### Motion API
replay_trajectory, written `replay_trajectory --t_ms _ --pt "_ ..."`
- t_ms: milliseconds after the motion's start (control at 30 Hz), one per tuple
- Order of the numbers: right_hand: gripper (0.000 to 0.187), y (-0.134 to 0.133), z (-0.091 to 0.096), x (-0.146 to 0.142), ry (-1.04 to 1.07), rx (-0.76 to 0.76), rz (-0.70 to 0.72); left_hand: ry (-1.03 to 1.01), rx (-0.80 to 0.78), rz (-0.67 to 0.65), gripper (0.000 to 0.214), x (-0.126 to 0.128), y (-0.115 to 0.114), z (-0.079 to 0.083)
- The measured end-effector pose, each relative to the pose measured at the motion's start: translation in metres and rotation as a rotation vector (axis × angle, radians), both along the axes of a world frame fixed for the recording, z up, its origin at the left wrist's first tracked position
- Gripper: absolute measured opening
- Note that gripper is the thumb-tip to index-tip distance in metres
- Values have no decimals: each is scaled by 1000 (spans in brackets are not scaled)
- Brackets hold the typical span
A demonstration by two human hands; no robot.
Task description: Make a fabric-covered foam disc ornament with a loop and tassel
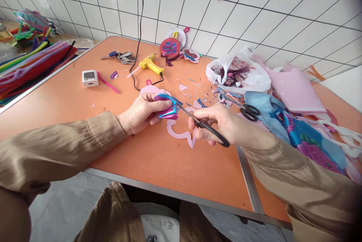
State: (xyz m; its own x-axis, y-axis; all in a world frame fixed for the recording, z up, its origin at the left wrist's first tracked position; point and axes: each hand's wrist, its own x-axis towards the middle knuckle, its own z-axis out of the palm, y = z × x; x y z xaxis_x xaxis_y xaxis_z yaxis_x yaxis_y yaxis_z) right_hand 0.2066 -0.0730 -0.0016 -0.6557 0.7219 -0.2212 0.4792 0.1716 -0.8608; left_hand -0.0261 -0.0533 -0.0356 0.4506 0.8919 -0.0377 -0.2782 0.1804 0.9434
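Observation:
My left hand (pixel 143 113) is closed around a folded piece of shiny purple and blue fabric (pixel 167 107), held just above the orange table (pixel 70 98). My right hand (pixel 219 123) grips black-handled scissors (pixel 207 128), whose blades point left into the fabric's edge. Under the fabric lies a pink cut-out shape (pixel 182 134) with wavy edges. Small pink and blue scraps (pixel 195 87) lie scattered just beyond my hands.
A yellow glue gun (pixel 151 64) with a black cord, keys (pixel 124 57), a small white device (pixel 90 78), round ornaments (pixel 171 47), a white plastic bag (pixel 237 74), another pair of scissors (pixel 243 108), pink sheets (pixel 294 89) and blue fabric (pixel 299 132) lie around. Pipe cleaners (pixel 28 64) pile at left.

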Motion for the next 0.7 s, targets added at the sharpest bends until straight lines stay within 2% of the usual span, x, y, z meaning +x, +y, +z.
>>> replay_trajectory --t_ms 100,267,500,700 --pt "54 -1 2 -1 8 -14 7 8 16 -8 39 0 -1 0" --pt "60 0 0 -2 -26 147 70 30 37 -13 40 -1 -2 -2" --pt "62 -2 -4 -6 -7 133 68 42 32 -55 30 0 -2 -5" --pt "59 -2 -5 -6 14 104 44 55 28 -62 34 1 -2 -4"
